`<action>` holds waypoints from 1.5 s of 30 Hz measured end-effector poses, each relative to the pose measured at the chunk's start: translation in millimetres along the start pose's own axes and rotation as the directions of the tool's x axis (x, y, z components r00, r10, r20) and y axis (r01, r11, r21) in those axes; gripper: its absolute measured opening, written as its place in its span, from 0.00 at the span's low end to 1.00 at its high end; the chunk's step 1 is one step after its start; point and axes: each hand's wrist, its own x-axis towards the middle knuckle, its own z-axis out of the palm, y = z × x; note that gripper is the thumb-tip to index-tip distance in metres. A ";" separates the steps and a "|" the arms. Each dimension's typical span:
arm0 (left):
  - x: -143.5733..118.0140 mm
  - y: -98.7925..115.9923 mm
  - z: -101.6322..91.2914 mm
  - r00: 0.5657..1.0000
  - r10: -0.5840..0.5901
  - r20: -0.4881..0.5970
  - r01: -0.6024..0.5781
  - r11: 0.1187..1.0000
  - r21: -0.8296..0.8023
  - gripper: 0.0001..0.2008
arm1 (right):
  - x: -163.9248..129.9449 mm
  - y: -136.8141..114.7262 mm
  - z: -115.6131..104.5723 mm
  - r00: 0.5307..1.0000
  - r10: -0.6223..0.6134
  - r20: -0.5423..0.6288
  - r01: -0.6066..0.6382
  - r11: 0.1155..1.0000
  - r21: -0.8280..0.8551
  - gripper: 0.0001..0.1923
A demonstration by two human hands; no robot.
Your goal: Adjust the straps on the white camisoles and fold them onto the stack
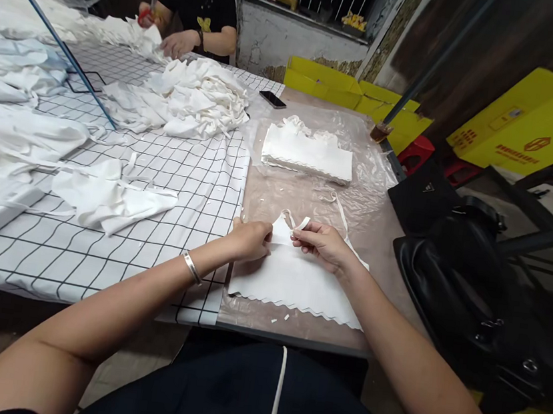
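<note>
A white camisole (297, 283) with a wavy hem lies spread on the plastic-covered table in front of me. My left hand (252, 240) is closed at its upper left edge, fingers curled on the fabric. Between thumb and fingertips, my right hand (321, 242) pinches a thin white strap (303, 223) near the top of the garment. Another strap (339, 208) trails loosely behind my right hand. Just beyond lies a neat stack of folded white garments (308, 152) with the same wavy edge.
A loose heap of white garments (193, 99) and a single white garment (109, 196) lie on the checked cloth (194, 224) to the left. A phone (272, 100) rests farther back. Across the table a person (199, 16) holds red-handled scissors (146, 17). Black bags (459, 276) stand at right.
</note>
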 end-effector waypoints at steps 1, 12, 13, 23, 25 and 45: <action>-0.2 0.1 2.2 1.000 -0.022 -0.009 0.022 0.999 -0.034 0.12 | 1.5 1.4 1.8 1.000 -0.008 0.003 0.008 1.000 -0.024 0.11; -4.3 1.6 15.8 0.989 -0.068 -0.133 0.026 0.956 -0.292 0.10 | 18.0 32.8 18.6 0.952 -0.306 0.026 0.288 0.861 -0.420 0.11; -4.6 1.4 16.3 0.988 -0.066 -0.136 0.023 0.954 -0.300 0.09 | 18.1 34.5 19.6 0.948 -0.317 0.030 0.298 0.848 -0.439 0.10; -5.8 0.1 18.9 0.988 -0.051 -0.147 -0.001 0.942 -0.336 0.10 | 18.4 38.3 21.9 0.930 -0.367 0.015 0.332 0.822 -0.462 0.09; -6.1 -0.4 19.5 0.988 -0.054 -0.147 0.001 0.941 -0.337 0.10 | 18.4 39.9 22.7 0.927 -0.375 0.025 0.338 0.804 -0.489 0.08; -66.6 -11.3 64.9 0.820 0.516 -0.248 -0.396 0.824 0.405 0.23 | 26.7 -10.0 26.6 0.997 0.065 0.051 -0.076 0.966 0.247 0.09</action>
